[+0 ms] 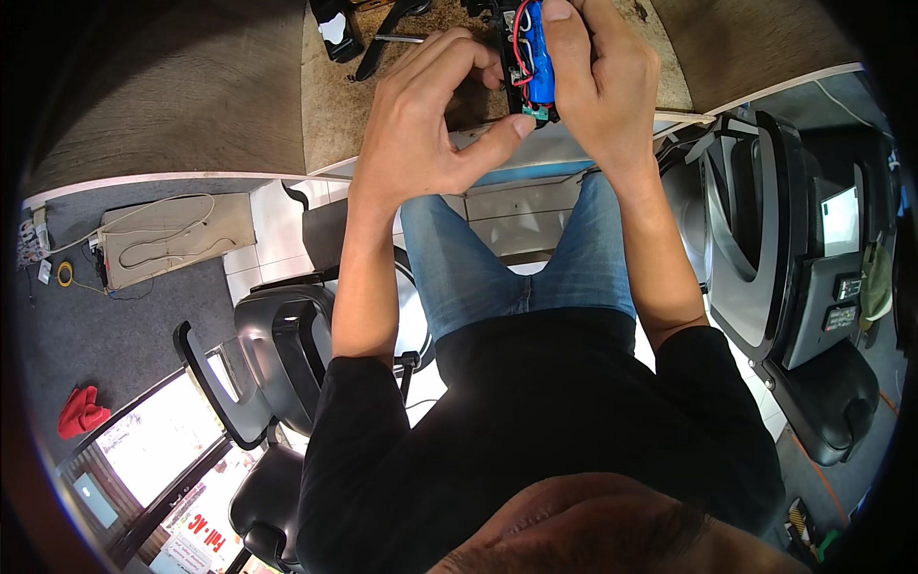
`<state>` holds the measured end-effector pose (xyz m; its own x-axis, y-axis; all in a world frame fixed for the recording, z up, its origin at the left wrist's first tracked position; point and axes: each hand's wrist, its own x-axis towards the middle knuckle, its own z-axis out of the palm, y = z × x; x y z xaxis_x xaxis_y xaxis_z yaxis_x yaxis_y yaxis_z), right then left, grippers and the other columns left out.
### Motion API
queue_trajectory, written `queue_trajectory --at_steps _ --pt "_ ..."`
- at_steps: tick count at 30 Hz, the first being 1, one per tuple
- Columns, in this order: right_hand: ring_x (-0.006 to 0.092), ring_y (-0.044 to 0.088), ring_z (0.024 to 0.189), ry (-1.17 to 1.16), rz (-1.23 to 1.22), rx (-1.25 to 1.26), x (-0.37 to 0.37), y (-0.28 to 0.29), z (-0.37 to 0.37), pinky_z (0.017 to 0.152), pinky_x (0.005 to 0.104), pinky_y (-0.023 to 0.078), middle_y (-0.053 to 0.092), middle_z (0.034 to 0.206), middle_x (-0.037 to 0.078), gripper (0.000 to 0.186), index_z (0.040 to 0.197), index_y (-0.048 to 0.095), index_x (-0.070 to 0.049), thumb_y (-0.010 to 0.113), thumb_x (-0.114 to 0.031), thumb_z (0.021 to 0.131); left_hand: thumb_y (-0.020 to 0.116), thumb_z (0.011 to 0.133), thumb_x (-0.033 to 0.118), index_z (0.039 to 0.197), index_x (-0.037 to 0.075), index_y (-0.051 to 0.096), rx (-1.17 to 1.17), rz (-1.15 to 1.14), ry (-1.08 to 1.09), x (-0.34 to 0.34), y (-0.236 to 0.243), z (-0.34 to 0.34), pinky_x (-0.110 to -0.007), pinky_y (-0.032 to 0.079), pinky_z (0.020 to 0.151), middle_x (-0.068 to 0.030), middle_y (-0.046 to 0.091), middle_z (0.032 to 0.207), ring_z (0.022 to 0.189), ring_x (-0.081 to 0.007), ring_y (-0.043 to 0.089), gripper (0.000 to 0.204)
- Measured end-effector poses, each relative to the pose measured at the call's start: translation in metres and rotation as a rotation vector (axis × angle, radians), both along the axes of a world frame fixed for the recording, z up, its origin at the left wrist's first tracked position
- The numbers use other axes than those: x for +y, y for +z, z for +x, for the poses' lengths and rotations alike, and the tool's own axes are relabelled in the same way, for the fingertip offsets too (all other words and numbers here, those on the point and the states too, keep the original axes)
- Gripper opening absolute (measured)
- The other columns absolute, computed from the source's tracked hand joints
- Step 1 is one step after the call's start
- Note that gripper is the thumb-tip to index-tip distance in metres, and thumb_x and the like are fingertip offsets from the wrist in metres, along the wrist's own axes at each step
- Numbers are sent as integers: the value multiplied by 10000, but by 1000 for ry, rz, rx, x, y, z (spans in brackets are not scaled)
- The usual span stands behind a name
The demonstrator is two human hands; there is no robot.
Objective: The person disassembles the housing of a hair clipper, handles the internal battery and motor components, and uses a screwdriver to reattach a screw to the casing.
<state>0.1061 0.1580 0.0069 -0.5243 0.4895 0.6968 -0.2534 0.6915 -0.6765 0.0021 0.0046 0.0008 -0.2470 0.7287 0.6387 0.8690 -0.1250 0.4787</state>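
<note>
An opened black electronic device (pixel 511 77) is held over the worn brown tabletop at the top of the view. Inside it lies a blue cylindrical battery (pixel 541 72) with red and white wires, and a small green circuit board (pixel 535 112) shows at the near end. My right hand (pixel 607 91) grips the device from the right, thumb along the battery. My left hand (pixel 421 124) curves round the left side, its thumb tip at the green board and its fingertips by the casing. A thin metal shaft (pixel 399 38) shows beside the left knuckles; its other end is hidden.
A black tool-like piece (pixel 378 53) and a black case part (pixel 335 33) lie left on the tabletop (pixel 330 105). Black chairs (pixel 287 354) stand at both sides below. A board with a pale cable (pixel 177 239) and a red cloth (pixel 83 411) lie on the floor.
</note>
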Motion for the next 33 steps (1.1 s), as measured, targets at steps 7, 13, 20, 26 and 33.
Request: queue_trajectory --at_steps 7,13,20,26,33 --pt "413 573 581 -2 -16 -15 0 -1 1 551 448 440 544 660 231 273 827 550 12 566 -177 1023 859 708 259 886 14 641 21 17 -2 1 1 1 -351 467 654 -85 617 794 725 -250 600 373" --pt "430 576 592 -4 2 7 1 -3 -1 553 454 439 546 666 238 273 821 545 11 567 -173 1020 866 708 258 889 17 644 9 18 -3 1 -1 0 -348 466 656 -80 617 792 727 -244 604 374" --pt "435 586 605 -12 24 11 2 -3 -1 558 456 444 556 678 241 272 827 549 10 564 -180 1021 877 703 251 887 26 643 4 14 3 1 2 2 -353 466 668 -76 612 785 730 -248 603 373" --pt "384 592 583 -8 -15 -23 -1 1 1 556 431 451 568 672 219 310 830 554 9 561 -220 1039 877 705 247 883 28 642 6 15 3 1 1 2 -352 467 671 -77 608 783 735 -250 602 366" --pt "376 592 579 21 -39 0 0 -1 0 556 428 452 574 669 216 323 820 549 9 568 -227 1040 888 697 266 878 28 639 -1 12 -2 0 1 1 -350 467 666 -78 610 789 732 -249 601 390"
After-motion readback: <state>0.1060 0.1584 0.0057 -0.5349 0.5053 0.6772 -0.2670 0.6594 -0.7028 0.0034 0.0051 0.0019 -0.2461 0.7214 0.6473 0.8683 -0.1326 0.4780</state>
